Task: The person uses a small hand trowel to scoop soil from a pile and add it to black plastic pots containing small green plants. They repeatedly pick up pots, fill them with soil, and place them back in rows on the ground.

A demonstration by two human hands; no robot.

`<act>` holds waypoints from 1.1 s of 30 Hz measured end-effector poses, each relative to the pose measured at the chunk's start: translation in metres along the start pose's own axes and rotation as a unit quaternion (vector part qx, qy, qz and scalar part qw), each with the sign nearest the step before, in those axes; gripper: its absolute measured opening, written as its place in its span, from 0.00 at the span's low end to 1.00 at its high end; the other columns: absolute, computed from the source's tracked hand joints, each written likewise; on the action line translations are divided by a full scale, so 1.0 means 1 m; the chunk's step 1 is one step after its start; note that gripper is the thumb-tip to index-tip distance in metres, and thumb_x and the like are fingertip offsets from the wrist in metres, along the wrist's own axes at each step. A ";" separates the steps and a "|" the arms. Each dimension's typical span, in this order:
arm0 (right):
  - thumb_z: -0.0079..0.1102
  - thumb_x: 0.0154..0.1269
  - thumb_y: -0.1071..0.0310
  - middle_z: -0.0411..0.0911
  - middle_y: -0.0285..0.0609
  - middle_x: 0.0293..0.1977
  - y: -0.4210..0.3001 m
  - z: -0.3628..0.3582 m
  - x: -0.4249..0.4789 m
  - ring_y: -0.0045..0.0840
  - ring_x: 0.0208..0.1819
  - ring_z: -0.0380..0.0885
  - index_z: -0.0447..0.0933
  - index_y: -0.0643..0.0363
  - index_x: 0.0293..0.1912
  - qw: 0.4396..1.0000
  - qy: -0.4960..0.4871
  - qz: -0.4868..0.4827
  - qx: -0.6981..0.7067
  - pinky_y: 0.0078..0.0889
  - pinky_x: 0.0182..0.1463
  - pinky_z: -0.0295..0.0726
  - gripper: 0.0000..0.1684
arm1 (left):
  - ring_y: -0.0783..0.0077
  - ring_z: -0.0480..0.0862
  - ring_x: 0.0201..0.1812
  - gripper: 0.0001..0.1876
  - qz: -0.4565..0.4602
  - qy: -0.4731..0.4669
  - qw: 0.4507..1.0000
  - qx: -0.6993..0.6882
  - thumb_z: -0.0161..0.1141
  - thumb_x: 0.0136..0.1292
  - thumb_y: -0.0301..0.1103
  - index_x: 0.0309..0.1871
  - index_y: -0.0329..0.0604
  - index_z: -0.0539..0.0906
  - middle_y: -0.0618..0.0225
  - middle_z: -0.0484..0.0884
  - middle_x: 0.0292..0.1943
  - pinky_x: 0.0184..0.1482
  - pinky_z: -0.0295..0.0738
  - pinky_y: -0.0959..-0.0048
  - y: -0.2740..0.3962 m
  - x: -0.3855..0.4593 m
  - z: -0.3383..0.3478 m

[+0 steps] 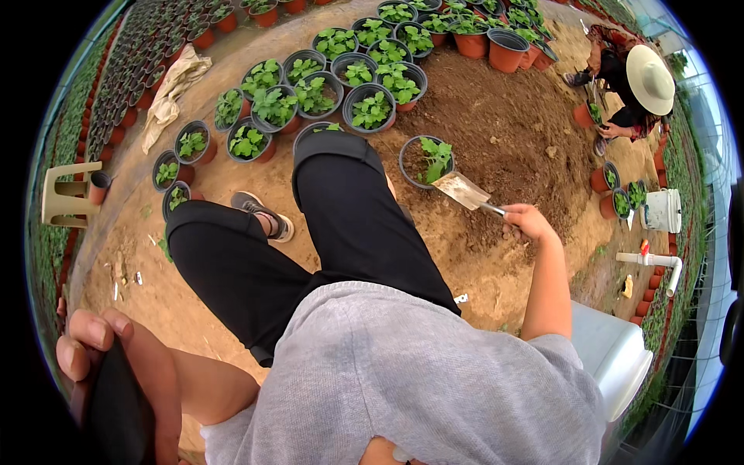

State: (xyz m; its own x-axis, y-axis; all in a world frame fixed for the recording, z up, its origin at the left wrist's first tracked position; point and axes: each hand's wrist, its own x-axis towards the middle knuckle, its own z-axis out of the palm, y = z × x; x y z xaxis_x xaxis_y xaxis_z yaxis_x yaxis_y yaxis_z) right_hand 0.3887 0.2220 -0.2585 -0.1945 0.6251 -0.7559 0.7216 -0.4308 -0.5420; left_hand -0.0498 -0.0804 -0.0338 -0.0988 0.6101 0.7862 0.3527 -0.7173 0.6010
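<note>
My right hand (526, 222) grips the handle of a small metal trowel (463, 190). Soil smears the trowel's blade, whose tip is at the rim of a potted plant (435, 160) with a leaning green seedling. This pot stands at the edge of a heap of loose brown soil (494, 122). Close to the camera at lower left, my left hand (152, 372) holds a dark flat object (113, 401), possibly a phone; its far side is hidden. Beyond my knees stand several potted leafy seedlings (314, 96).
A co-worker in a pale hat (650, 80) bends over a pot at upper right. A white bucket (661, 210) and a white pipe with a red valve (648, 258) are at right. A beige plastic stool (71, 195) and a crumpled cloth (174, 96) lie left.
</note>
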 end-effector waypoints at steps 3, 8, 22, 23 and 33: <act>0.52 0.58 0.63 0.72 0.32 0.19 0.107 0.016 0.023 0.12 0.12 0.61 0.74 0.57 0.38 0.984 0.061 0.036 0.166 0.15 0.14 0.58 0.11 | 0.62 0.58 0.49 0.58 -0.008 -0.023 0.999 -0.025 0.51 0.15 0.82 0.58 0.62 0.66 0.61 0.61 0.56 0.48 0.58 0.72 -0.014 0.005 0.003; 0.51 0.59 0.60 0.71 0.38 0.22 0.234 0.114 0.110 0.25 0.21 0.71 0.69 0.56 0.39 0.949 0.210 0.096 0.213 0.26 0.22 0.71 0.12 | 0.62 0.58 0.49 0.56 -0.029 -0.048 0.998 -0.026 0.52 0.18 0.81 0.58 0.63 0.66 0.62 0.60 0.57 0.49 0.57 0.72 -0.038 0.021 0.018; 0.35 0.56 0.82 0.67 0.55 0.41 0.009 0.147 0.259 0.40 0.33 0.76 0.57 0.77 0.47 0.802 0.102 0.080 0.583 0.27 0.29 0.85 0.17 | 0.61 0.59 0.51 0.54 -0.073 -0.134 0.987 0.046 0.51 0.27 0.79 0.60 0.57 0.65 0.61 0.60 0.59 0.50 0.57 0.70 -0.080 0.060 0.041; 0.37 0.57 0.81 0.69 0.55 0.39 0.016 0.132 0.261 0.39 0.31 0.77 0.58 0.74 0.48 0.799 0.134 0.076 0.581 0.27 0.27 0.84 0.17 | 0.61 0.59 0.51 0.54 -0.075 -0.138 0.986 0.047 0.51 0.27 0.79 0.60 0.56 0.65 0.60 0.60 0.59 0.50 0.57 0.70 -0.083 0.061 0.040; 0.38 0.61 0.78 0.71 0.45 0.38 0.020 0.155 0.231 0.28 0.25 0.75 0.63 0.61 0.42 0.867 0.097 0.067 0.484 0.24 0.22 0.79 0.09 | 0.63 0.59 0.51 0.56 -0.101 -0.129 0.987 0.005 0.51 0.28 0.79 0.61 0.50 0.64 0.59 0.60 0.59 0.49 0.58 0.71 -0.117 0.061 0.045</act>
State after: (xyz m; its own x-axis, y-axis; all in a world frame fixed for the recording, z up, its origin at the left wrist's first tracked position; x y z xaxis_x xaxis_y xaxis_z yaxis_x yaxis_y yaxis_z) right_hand 0.2554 0.2571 -0.5004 0.0320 0.5847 -0.8106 -0.1848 -0.7936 -0.5797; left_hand -0.0553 0.0562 -0.0629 0.0714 0.8061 0.5874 0.3596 -0.5701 0.7387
